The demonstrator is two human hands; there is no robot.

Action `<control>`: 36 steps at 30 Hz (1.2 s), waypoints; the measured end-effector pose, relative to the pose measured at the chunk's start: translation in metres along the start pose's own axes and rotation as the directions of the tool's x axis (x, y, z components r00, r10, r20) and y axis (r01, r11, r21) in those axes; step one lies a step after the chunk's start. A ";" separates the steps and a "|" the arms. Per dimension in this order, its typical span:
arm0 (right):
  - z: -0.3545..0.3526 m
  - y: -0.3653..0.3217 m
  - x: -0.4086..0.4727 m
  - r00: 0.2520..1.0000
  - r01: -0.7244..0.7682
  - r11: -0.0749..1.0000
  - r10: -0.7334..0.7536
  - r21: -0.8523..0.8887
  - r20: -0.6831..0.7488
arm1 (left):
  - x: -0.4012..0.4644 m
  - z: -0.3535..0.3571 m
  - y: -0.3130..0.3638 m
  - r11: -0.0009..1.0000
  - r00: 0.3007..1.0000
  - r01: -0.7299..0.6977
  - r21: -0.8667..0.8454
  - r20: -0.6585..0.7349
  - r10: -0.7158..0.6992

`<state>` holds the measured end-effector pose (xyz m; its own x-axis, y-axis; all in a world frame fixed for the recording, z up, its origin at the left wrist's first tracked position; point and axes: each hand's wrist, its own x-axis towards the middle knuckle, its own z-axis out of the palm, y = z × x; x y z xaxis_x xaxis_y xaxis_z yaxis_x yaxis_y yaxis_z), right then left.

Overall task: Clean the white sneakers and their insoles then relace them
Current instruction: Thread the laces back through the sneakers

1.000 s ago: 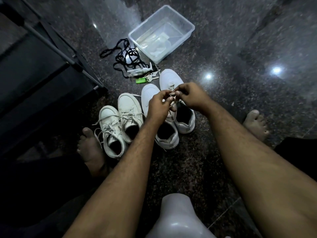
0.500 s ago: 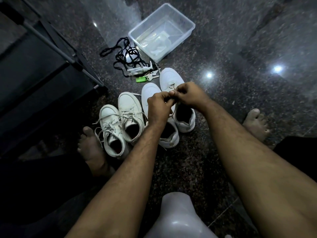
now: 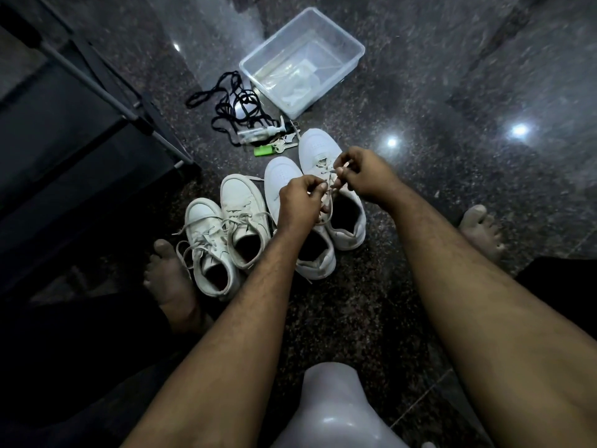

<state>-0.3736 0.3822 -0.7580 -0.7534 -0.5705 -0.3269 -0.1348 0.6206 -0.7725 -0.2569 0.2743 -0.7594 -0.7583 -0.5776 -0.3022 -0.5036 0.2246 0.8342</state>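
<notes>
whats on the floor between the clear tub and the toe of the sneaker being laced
In the head view, between the clear tub and the sneaker: a small pump bottle, keys and a green lighter.

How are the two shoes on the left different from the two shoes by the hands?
The left pair is laced, its loose ends spilling out; the right pair has one shoe being laced by both hands. The left pair looks duller, the right pair brighter. All are white sneakers.
</notes>
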 end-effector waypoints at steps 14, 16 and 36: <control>0.005 0.006 -0.002 0.999 0.044 0.959 -0.033 -0.279 0.043 | 0.000 0.002 -0.006 0.998 0.999 0.040 0.040 0.026 -0.041; 0.005 0.005 -0.002 0.998 0.063 0.947 -0.064 -0.314 0.006 | 0.003 0.004 -0.008 0.996 1.000 0.014 0.092 0.007 -0.015; 0.006 0.003 -0.006 0.979 0.200 0.872 -0.200 -0.447 0.047 | 0.000 0.010 -0.015 0.970 0.989 -0.143 0.197 0.000 0.146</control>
<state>-0.3661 0.3841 -0.7612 -0.6799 -0.7080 -0.1912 -0.5559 0.6676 -0.4953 -0.2536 0.2786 -0.7765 -0.8237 -0.5386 -0.1772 -0.4614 0.4552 0.7615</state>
